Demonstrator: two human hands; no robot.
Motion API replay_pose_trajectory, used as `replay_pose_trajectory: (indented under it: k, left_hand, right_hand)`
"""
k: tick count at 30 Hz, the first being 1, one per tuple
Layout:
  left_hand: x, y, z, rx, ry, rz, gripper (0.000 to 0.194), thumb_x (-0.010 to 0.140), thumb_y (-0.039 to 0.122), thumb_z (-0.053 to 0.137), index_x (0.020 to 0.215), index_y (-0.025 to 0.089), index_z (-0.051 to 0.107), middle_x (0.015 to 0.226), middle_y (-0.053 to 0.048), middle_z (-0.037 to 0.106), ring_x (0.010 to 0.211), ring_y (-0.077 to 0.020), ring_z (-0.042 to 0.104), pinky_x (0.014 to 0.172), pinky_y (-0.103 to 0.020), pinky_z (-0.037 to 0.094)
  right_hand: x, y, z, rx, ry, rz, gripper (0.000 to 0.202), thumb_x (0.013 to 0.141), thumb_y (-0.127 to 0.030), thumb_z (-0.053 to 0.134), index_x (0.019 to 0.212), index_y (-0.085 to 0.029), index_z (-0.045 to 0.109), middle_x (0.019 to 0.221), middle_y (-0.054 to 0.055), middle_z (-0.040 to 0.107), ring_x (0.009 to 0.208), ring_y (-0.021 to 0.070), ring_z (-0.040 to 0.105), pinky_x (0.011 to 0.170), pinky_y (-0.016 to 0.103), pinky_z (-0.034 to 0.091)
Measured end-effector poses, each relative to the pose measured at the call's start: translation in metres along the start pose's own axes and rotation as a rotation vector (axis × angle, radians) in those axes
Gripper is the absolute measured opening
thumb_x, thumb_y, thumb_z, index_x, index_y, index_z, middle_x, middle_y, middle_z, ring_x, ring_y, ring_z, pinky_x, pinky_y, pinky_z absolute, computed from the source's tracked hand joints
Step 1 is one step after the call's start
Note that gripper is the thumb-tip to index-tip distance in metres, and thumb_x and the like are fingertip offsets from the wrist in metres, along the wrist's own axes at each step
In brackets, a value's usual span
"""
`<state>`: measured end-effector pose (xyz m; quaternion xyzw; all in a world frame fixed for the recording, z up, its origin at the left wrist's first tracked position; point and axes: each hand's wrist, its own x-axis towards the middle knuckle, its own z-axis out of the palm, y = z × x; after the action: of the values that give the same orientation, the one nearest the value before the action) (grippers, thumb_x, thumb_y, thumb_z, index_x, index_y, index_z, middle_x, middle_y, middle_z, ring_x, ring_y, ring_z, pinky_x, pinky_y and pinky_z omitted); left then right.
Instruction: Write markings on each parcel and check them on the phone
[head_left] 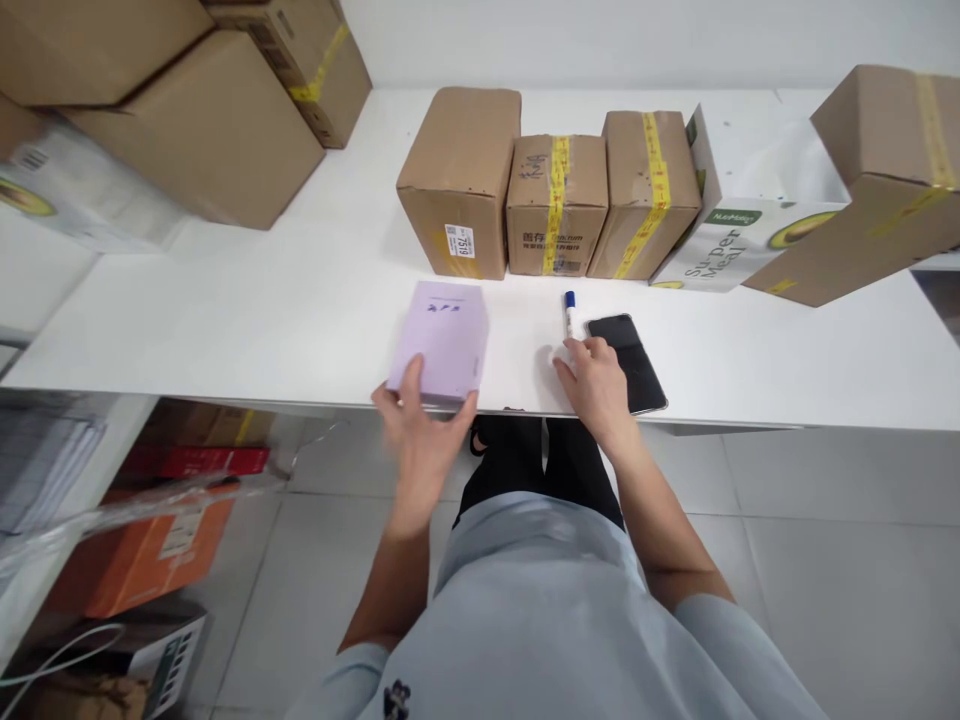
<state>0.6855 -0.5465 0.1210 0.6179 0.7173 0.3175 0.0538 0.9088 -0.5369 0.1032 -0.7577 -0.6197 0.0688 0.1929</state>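
A light purple box (442, 335) with dark handwriting on top lies near the front edge of the white table. My left hand (424, 430) grips its near end, thumb and fingers spread across the sides and top. Right of the box, my right hand (596, 385) has its thumb and fingertips pinched at the lower end of a white marker with a blue cap (570, 312). The marker's lower part is hidden by the fingers. Beside that hand lies a black phone (636, 365), partly covered by it.
Along the back of the white table (225, 330) stand brown cartons (461, 150) with yellow tape and a white avocado-print box (757, 210). More cartons (225, 130) are stacked at the back left. Below left, a shelf and an orange box (150, 550) show.
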Motion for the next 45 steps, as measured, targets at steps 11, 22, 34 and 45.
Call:
replay_pose_trajectory:
  k: [11, 22, 34, 45]
  left_hand:
    - [-0.01, 0.045, 0.044, -0.022, -0.027, 0.267, 0.102, 0.068, 0.054, 0.082, 0.152, 0.02, 0.034, 0.131, -0.02, 0.048, 0.117, -0.0368, 0.057, 0.08, -0.051, 0.062]
    - [-0.024, 0.027, 0.073, -0.353, -0.012, 0.327, 0.129, 0.067, 0.059, 0.083, 0.16, 0.018, 0.004, 0.151, -0.027, 0.039, 0.14, -0.0433, 0.044, 0.106, -0.058, 0.049]
    - [-0.025, 0.013, 0.095, -0.277, 0.264, 0.478, 0.096, 0.073, 0.044, 0.08, 0.147, 0.01, 0.03, 0.137, -0.027, 0.055, 0.134, -0.0384, 0.054, 0.114, -0.057, 0.04]
    - [-0.015, -0.029, 0.036, -0.419, 0.087, 0.842, 0.034, 0.089, 0.024, 0.059, 0.123, 0.026, 0.064, 0.129, -0.009, 0.065, 0.133, -0.028, 0.055, 0.111, -0.051, 0.046]
  right_hand:
    - [-0.047, 0.058, 0.016, -0.023, 0.283, 0.293, 0.066, 0.09, -0.047, 0.057, 0.149, -0.022, 0.043, 0.154, 0.025, 0.033, 0.135, 0.0451, 0.038, 0.099, 0.068, 0.039]
    - [-0.019, 0.092, 0.012, 0.144, 0.456, 0.308, 0.068, 0.085, -0.05, 0.064, 0.142, -0.017, 0.05, 0.152, 0.026, 0.037, 0.14, 0.0463, 0.037, 0.106, 0.072, 0.035]
    - [-0.038, -0.003, 0.023, 1.234, 0.108, 0.052, 0.064, 0.09, -0.067, 0.052, 0.138, -0.025, 0.053, 0.129, 0.013, 0.066, 0.106, 0.023, 0.067, 0.098, 0.046, 0.054]
    - [-0.031, -0.023, 0.023, 1.111, -0.237, 0.12, 0.112, 0.079, -0.075, 0.06, 0.163, -0.019, 0.011, 0.155, 0.02, 0.041, 0.125, 0.0298, 0.057, 0.111, 0.055, 0.044]
